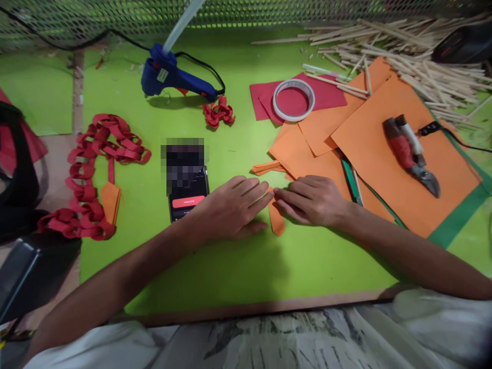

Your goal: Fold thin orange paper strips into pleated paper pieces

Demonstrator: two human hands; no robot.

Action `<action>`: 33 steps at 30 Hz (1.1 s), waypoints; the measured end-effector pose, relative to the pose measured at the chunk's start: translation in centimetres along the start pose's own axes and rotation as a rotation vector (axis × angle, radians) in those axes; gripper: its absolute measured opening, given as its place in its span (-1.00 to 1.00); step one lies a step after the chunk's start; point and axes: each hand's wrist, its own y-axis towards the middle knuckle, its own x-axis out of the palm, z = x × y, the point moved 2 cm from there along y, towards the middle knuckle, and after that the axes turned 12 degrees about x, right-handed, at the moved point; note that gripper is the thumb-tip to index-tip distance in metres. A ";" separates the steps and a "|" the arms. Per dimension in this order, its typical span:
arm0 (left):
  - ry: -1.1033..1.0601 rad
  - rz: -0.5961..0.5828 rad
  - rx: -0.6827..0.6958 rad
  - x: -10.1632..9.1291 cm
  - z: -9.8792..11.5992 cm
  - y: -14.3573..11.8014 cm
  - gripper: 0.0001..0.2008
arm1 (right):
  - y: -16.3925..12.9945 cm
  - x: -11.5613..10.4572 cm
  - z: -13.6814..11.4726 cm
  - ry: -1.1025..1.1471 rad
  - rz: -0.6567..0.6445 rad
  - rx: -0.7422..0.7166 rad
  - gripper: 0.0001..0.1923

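Orange paper strip (275, 218) on the green tabletop (215, 266), pressed flat between both hands, just right of the phone (187, 192). Left hand (230, 207) and right hand (313, 200) lying flat with fingers extended, touching the strip, not closed around it. Probably light, thin, easy to crease or tear; best taken at the free lower end. From the head view, upper part of strip hidden under fingertips; phone screen blurred; red paper chain (92, 174) partly cut off at left

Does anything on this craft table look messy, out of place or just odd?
Mostly the far right corner: the wooden sticks lie scattered in a loose heap, some across the orange paper sheets. Those sheets overlap askew. Both hands, left and right, press flat on an orange paper strip. Nothing looks spilled or broken.
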 end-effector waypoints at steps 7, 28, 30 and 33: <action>0.004 0.004 0.015 0.1 -0.1 -0.1 -0.40 | 0.1 0.2 -0.1 0.010 -0.063 0.034 -0.78; 0.009 -0.055 0.007 0.0 0.2 -0.1 -0.38 | 0.2 0.0 -0.2 -0.021 -0.062 0.020 -0.75; 0.005 -0.046 0.002 -0.1 0.2 -0.1 -0.38 | 0.2 -0.1 -0.2 -0.005 -0.017 -0.012 -0.78; -0.002 -0.041 -0.007 -0.3 0.3 -0.1 -0.40 | 0.2 -0.3 -0.3 -0.006 0.032 -0.049 -0.82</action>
